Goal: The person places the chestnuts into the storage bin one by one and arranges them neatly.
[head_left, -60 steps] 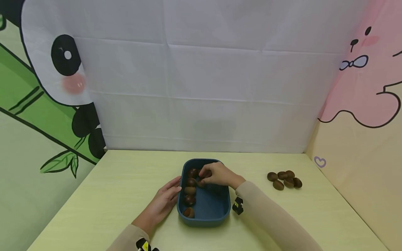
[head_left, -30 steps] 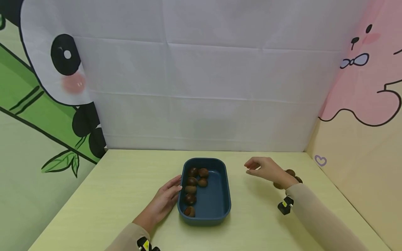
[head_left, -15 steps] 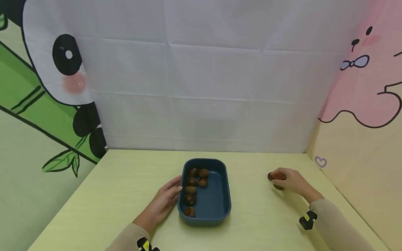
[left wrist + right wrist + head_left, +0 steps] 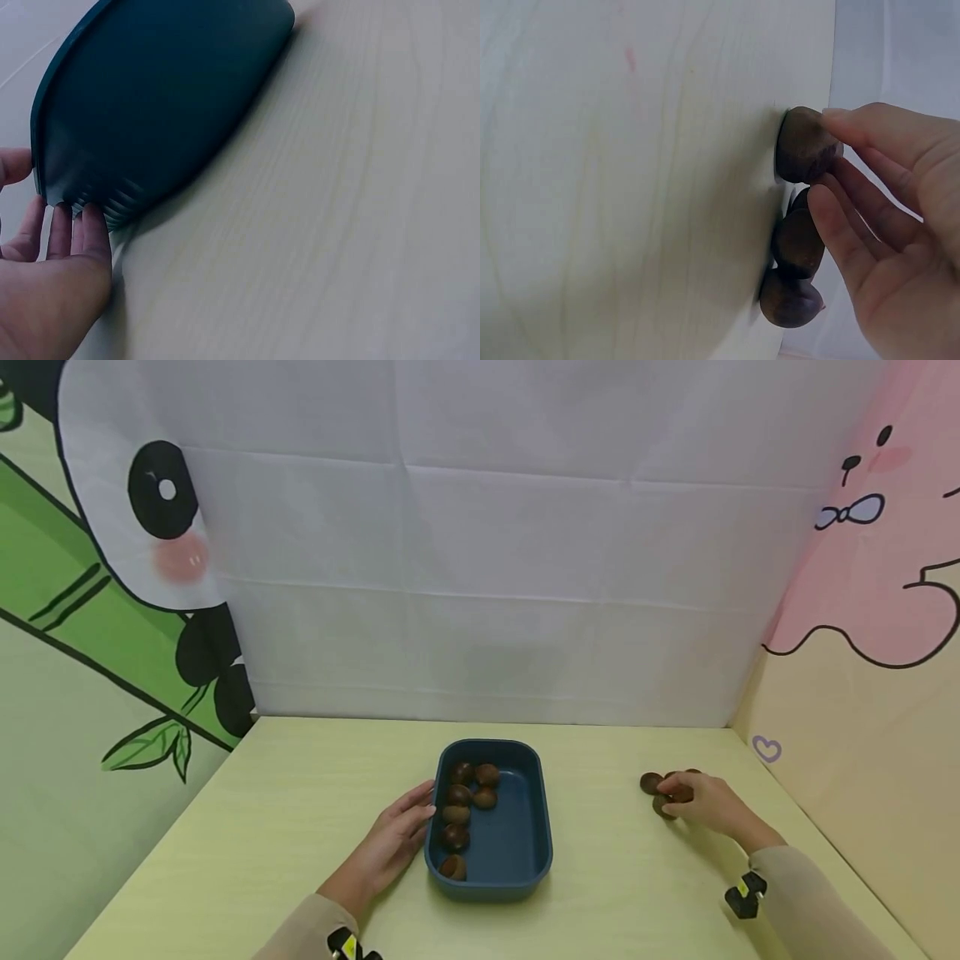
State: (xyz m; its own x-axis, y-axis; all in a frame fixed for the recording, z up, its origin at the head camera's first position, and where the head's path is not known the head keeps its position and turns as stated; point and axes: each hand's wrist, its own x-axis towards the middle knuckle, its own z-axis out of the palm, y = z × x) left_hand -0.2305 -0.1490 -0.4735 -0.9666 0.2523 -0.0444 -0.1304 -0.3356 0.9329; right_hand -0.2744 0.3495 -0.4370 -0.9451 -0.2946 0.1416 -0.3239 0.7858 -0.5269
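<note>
A blue rectangular container (image 4: 517, 893) stands mid-table. Inside, several brown chestnuts (image 4: 455, 837) line its left wall, and two more (image 4: 485, 798) lie beside them at the far end. My left hand (image 4: 386, 847) rests its extended fingers on the container's left outer wall; in the left wrist view the fingertips (image 4: 94, 217) touch the ribbed corner. At the right, my right hand (image 4: 708, 806) is over a small group of chestnuts (image 4: 651, 783). Thumb and fingers pinch one chestnut (image 4: 804, 146) in the right wrist view, with others (image 4: 791, 300) close beside it, partly hidden by the hand.
The pale wood-grain table (image 4: 592, 877) ends at a white backdrop (image 4: 487, 593). A printed panda panel (image 4: 150, 568) closes the left side and a pink-and-cream panel (image 4: 862, 710) the right. Bare tabletop lies between the container and the loose chestnuts.
My right hand has left the container, where two chestnuts now lie uncovered, and travelled right to the loose group, where its fingers have closed in on one. My left hand has stayed in place.
</note>
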